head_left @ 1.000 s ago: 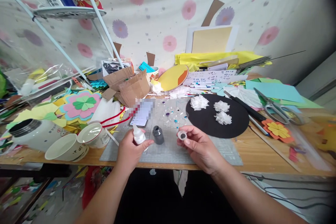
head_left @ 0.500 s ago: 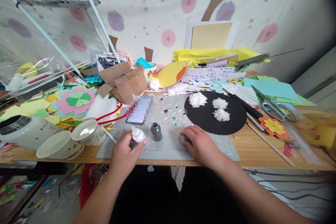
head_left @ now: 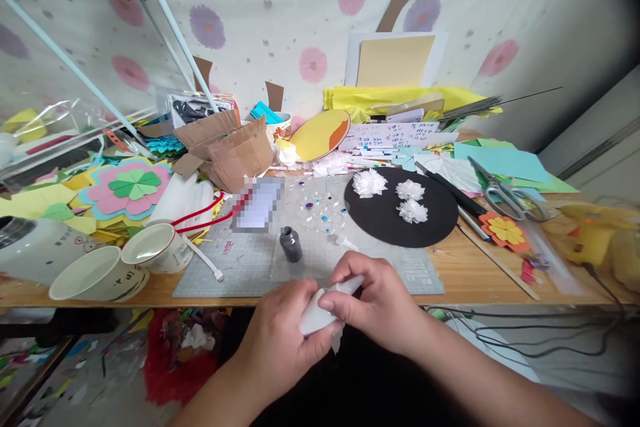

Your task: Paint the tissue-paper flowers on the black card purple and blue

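Note:
At the table's front edge, my left hand (head_left: 283, 327) is closed around the body of a white squeeze bottle (head_left: 316, 315), which lies tilted. My right hand (head_left: 380, 303) is closed too, its thumb and fingers gripping a pale tapered part at the bottle's upper end. My fingers hide where the parts meet. On the grey cutting mat (head_left: 230, 277) beyond my hands stands a small dark bottle (head_left: 291, 245) with an open neck. A small white pointed nozzle piece (head_left: 345, 241) lies to its right, just beyond my right hand.
Behind are a phone (head_left: 257, 205) and a clear sheet with scattered gems (head_left: 320, 203). A black disc (head_left: 380, 227) bearing white paper flowers lies to the right, near scissors (head_left: 500, 197). Paper bowls (head_left: 95, 277) stand left, beside a cardboard box (head_left: 240, 153).
My left hand has brought the white bottle right and toward me. My right hand has left the mat and gripped the bottle's upper end. The view has shifted slightly.

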Available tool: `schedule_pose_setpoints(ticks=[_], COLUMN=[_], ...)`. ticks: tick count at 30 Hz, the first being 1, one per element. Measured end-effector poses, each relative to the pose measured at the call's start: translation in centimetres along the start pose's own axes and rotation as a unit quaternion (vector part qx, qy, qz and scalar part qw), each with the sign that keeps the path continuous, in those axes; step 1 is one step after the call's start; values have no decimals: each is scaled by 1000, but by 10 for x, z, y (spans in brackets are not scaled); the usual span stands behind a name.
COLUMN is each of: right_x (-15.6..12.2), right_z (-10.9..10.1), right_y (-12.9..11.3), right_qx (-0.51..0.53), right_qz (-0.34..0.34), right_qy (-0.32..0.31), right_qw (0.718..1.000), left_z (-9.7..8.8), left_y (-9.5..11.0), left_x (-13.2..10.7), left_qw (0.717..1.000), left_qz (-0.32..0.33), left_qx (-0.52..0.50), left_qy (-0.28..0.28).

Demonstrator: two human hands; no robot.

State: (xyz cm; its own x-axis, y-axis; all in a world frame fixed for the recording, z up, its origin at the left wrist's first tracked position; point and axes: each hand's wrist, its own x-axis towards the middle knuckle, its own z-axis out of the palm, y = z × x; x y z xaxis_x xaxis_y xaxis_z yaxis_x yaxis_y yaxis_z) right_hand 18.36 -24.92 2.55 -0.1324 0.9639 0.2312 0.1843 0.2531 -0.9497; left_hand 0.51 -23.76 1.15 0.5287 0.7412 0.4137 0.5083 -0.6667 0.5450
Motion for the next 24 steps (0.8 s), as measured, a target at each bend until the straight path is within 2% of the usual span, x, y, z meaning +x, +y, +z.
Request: schedule_pose_setpoints(ticks=[2,3,5,8,10,11,13,17,20,22,24], right_x=[-6,-9,-15,-18,-15,-14,-10,-7,-5,-2,0], right_z=[-1,-2,-7,-22,-35,-40,-47,-42,-41,-46,-51], right_y=[5,6,8,4,-4,-8,-16,-21,-19,-17,-13], right_qx=[20,30,52,59,25,7,-15,-111,-144,-105,-36], right_qz=[-19,-32,-61,-129,-173,-179,-176,-151,-177,-205,-195], right_qy=[-13,-22,-45,-105,-181,-220,-252,-208,-192,-138,-67], right_qw=[1000,999,996,984,968,959,951,960,954,963,978], left_z=[1,1,1,3,3,2,0,-8,-19,-29,-38], left_y=[4,7,10,10,7,6,4,2,-4,-13,-25], left_x=[-2,-3,-5,-6,-6,-5,-4,0,0,-2,-6], left_qw=[992,978,928,826,783,775,794,864,900,928,952], left_qz=[-58,-86,-134,-192,-215,-217,-209,-186,-169,-136,-108], left_qx=[-93,-157,-299,-468,-513,-521,-501,-403,-327,-282,-250], left_qy=[-68,-109,-179,-249,-277,-285,-273,-239,-234,-202,-143])
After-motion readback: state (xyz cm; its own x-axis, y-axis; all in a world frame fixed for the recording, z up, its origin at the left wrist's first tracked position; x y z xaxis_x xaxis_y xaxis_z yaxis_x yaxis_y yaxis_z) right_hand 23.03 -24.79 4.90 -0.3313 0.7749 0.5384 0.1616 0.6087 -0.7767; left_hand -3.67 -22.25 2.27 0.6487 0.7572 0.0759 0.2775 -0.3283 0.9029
